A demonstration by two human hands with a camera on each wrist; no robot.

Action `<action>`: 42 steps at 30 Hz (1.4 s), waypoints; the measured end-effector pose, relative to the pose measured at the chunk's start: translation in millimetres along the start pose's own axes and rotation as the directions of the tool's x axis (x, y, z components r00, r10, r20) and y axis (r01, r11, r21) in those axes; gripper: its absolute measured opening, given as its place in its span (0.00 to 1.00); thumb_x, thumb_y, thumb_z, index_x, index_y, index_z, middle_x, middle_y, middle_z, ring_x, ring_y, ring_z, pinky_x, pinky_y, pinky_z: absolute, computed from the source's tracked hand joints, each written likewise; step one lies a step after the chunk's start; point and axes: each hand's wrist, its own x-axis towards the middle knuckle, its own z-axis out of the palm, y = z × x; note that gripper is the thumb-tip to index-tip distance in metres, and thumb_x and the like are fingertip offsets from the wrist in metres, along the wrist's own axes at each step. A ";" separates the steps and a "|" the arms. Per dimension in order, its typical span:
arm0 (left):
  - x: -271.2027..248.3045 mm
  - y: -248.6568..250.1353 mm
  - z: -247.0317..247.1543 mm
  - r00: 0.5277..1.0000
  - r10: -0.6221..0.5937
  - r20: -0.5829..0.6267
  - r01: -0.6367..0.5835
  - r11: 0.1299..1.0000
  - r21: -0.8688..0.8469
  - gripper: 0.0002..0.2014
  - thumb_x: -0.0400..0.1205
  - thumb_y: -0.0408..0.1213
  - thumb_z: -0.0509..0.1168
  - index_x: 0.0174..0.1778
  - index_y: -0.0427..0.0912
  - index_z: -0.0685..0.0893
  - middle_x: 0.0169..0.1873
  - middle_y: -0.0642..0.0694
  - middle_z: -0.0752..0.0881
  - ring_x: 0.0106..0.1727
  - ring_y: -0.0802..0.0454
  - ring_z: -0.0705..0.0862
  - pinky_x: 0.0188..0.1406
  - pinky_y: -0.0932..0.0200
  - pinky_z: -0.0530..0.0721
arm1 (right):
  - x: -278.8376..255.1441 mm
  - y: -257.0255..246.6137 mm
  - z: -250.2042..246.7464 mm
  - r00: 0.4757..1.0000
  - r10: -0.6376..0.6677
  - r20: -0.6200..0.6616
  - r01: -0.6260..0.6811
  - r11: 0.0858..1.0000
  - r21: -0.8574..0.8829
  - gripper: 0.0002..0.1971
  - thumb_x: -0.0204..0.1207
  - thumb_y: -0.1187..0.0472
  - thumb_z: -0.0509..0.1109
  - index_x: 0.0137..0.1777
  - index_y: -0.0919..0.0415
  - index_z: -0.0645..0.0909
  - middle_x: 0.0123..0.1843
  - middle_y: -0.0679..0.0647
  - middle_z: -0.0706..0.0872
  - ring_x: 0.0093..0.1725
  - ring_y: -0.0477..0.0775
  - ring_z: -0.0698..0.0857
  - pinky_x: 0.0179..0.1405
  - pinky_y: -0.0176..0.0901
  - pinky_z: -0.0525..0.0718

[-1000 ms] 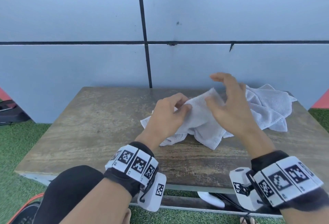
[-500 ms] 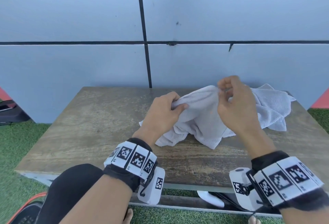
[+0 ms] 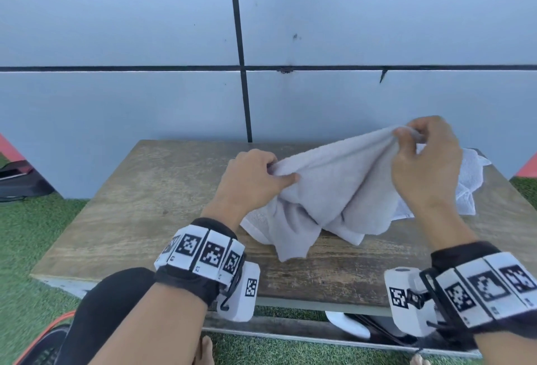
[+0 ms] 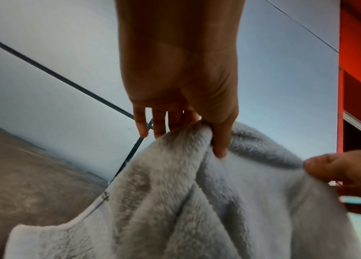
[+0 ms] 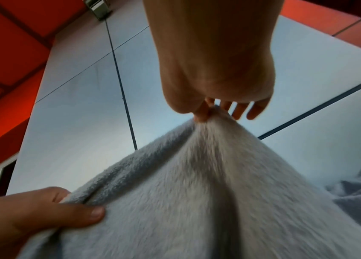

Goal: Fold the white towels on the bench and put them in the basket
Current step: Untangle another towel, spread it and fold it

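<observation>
Pale blue wall panels [image 3: 116, 103] with dark seams fill the upper half of my head view, and below them a weathered wooden bench [image 3: 151, 205] sits on green artificial turf [image 3: 35, 234].

I have my left hand [image 3: 250, 178] at mid-frame, gripping one end of a white towel [image 3: 334, 190]. From the left wrist view the thumb presses down onto the fabric while the other fingers [image 4: 159, 126] curl behind its top edge, so the cloth is pinched between them.

My right hand [image 3: 427, 161] sits higher and further right in the head view, pinching the other end of the same towel's top edge between thumb and forefinger. In the right wrist view the cloth peaks up into that pinch, with the remaining fingers [image 5: 239, 110] loosely spread just beside it and not touching fabric as far as I can tell.

Between my two hands the upper edge of the towel stretches in a slanted line, higher on the right. Below that it hangs in folds, and its lower corners rest on the bench top near the front edge.

Behind my right hand, at the right side of the frame, a second white towel [image 3: 470, 184] lies crumpled on the bench. I cannot tell whether the two cloths touch.

At the bottom of the head view both wrists wear marker-printed bands [image 3: 203, 251].
</observation>
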 end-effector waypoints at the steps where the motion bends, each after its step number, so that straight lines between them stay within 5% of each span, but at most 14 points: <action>1: -0.1 -2.0 -1.8 1.000 -0.014 -0.023 0.014 1.000 -0.019 0.27 0.74 0.53 0.76 0.26 0.45 0.64 0.22 0.52 0.66 0.25 0.51 0.65 0.28 0.57 0.65 | 1.7 4.5 -0.7 0.999 0.041 0.019 -0.040 0.999 -0.027 0.03 0.80 0.60 0.65 0.52 0.53 0.77 0.55 0.55 0.85 0.59 0.64 0.81 0.59 0.53 0.78; 6: -6.6 4.1 -0.4 0.997 0.072 -0.008 -0.072 0.981 -0.180 0.23 0.77 0.45 0.75 0.29 0.46 0.66 0.24 0.55 0.66 0.25 0.58 0.63 0.25 0.66 0.63 | -14.0 -11.1 3.7 0.947 -0.036 0.318 0.058 0.996 -0.061 0.17 0.79 0.60 0.69 0.67 0.47 0.79 0.63 0.46 0.80 0.71 0.58 0.68 0.67 0.40 0.65; 10: -13.3 11.9 6.5 0.977 0.203 0.058 -0.180 0.945 -0.273 0.11 0.78 0.38 0.75 0.42 0.42 0.77 0.31 0.53 0.78 0.29 0.62 0.71 0.30 0.70 0.70 | -35.9 -28.4 15.8 0.730 -0.135 0.670 0.168 0.986 0.016 0.13 0.78 0.49 0.73 0.62 0.40 0.83 0.67 0.37 0.78 0.72 0.46 0.63 0.68 0.38 0.61; 13: -11.2 4.9 4.9 0.989 0.128 0.078 -0.109 0.970 -0.215 0.12 0.75 0.42 0.77 0.46 0.48 0.80 0.36 0.51 0.86 0.35 0.54 0.80 0.33 0.65 0.76 | -32.2 -23.1 21.0 0.835 -0.167 0.525 0.187 0.982 0.015 0.04 0.80 0.54 0.71 0.43 0.47 0.85 0.54 0.42 0.86 0.60 0.50 0.78 0.64 0.49 0.75; 15: -7.4 -4.3 2.4 0.995 0.033 0.098 -0.031 0.999 -0.025 0.12 0.73 0.48 0.77 0.42 0.49 0.81 0.35 0.52 0.85 0.37 0.49 0.82 0.35 0.57 0.78 | -22.5 -22.1 17.6 0.942 -0.144 0.303 0.146 0.989 0.017 0.07 0.82 0.58 0.68 0.42 0.50 0.82 0.48 0.49 0.86 0.48 0.50 0.81 0.55 0.47 0.79; 18: -4.1 -14.3 -0.3 0.994 -0.085 0.076 0.075 0.990 0.122 0.16 0.73 0.56 0.73 0.34 0.48 0.81 0.30 0.53 0.83 0.34 0.50 0.82 0.33 0.56 0.76 | -12.2 -18.6 10.1 0.995 -0.054 0.084 0.056 0.998 -0.025 0.06 0.84 0.59 0.65 0.47 0.56 0.81 0.51 0.55 0.84 0.45 0.50 0.79 0.51 0.45 0.76; 21: -3.8 -13.3 -1.9 0.996 -0.088 -0.005 0.088 0.996 0.005 0.16 0.77 0.50 0.71 0.38 0.41 0.76 0.30 0.51 0.78 0.30 0.52 0.75 0.30 0.59 0.71 | -12.6 -9.4 11.8 0.985 0.049 0.166 -0.044 0.998 -0.034 0.02 0.82 0.60 0.67 0.51 0.55 0.80 0.53 0.51 0.86 0.51 0.51 0.82 0.51 0.36 0.78; 23: -6.0 -5.0 -2.2 0.999 -0.037 -0.010 0.036 0.996 -0.079 0.13 0.80 0.44 0.69 0.42 0.39 0.75 0.30 0.52 0.75 0.30 0.56 0.71 0.28 0.64 0.69 | -19.1 -11.7 15.3 0.954 0.008 0.301 -0.009 1.000 0.001 0.10 0.80 0.57 0.70 0.59 0.51 0.80 0.59 0.45 0.85 0.61 0.50 0.80 0.55 0.29 0.73; 26: -10.9 7.1 4.0 0.995 0.096 0.038 -0.089 0.982 -0.166 0.11 0.80 0.43 0.71 0.45 0.43 0.74 0.32 0.54 0.78 0.28 0.62 0.71 0.27 0.70 0.71 | -33.6 -24.0 20.0 0.792 -0.076 0.605 0.065 0.997 0.040 0.21 0.76 0.45 0.73 0.69 0.41 0.78 0.65 0.38 0.79 0.70 0.47 0.67 0.65 0.40 0.68; 28: -11.3 9.8 8.3 0.990 0.125 0.071 -0.108 0.974 -0.198 0.15 0.79 0.45 0.73 0.48 0.45 0.73 0.36 0.53 0.81 0.32 0.61 0.75 0.30 0.67 0.74 | -38.9 -25.5 24.8 0.728 -0.095 0.679 0.117 0.993 0.013 0.14 0.75 0.42 0.74 0.59 0.42 0.83 0.61 0.37 0.81 0.68 0.47 0.69 0.62 0.41 0.70; 31: -9.4 6.2 6.0 0.982 0.002 0.187 -0.002 1.000 -0.003 0.23 0.73 0.54 0.77 0.54 0.49 0.74 0.44 0.54 0.85 0.44 0.55 0.82 0.44 0.54 0.80 | -32.9 -22.8 27.3 0.864 -0.082 0.497 0.078 0.997 0.029 0.06 0.76 0.50 0.74 0.43 0.48 0.81 0.45 0.45 0.86 0.52 0.50 0.82 0.51 0.43 0.76; 34: -5.7 -2.8 -0.3 0.970 -0.117 0.214 0.088 0.986 0.141 0.10 0.75 0.51 0.73 0.43 0.49 0.83 0.39 0.53 0.88 0.44 0.48 0.87 0.48 0.51 0.85 | -20.4 -21.7 19.0 0.952 0.007 0.305 -0.053 0.989 0.141 0.05 0.79 0.54 0.71 0.47 0.55 0.81 0.41 0.44 0.86 0.44 0.46 0.84 0.43 0.29 0.78; 37: -3.0 -6.1 -7.9 0.994 -0.109 0.011 0.109 0.990 -0.086 0.07 0.77 0.43 0.73 0.39 0.47 0.82 0.33 0.55 0.85 0.34 0.56 0.83 0.30 0.64 0.76 | -12.9 -12.4 14.2 0.949 0.090 0.302 -0.100 0.995 0.018 0.06 0.80 0.55 0.71 0.54 0.54 0.81 0.44 0.41 0.84 0.45 0.44 0.83 0.44 0.33 0.75; 42: -4.2 8.2 -11.7 0.983 -0.161 -0.084 0.111 0.899 -0.424 0.11 0.78 0.39 0.75 0.53 0.46 0.82 0.41 0.56 0.85 0.34 0.66 0.81 0.26 0.73 0.74 | -28.3 -12.5 23.3 0.917 0.026 0.397 -0.035 0.999 0.014 0.17 0.73 0.52 0.72 0.61 0.43 0.77 0.62 0.45 0.82 0.65 0.56 0.78 0.68 0.55 0.77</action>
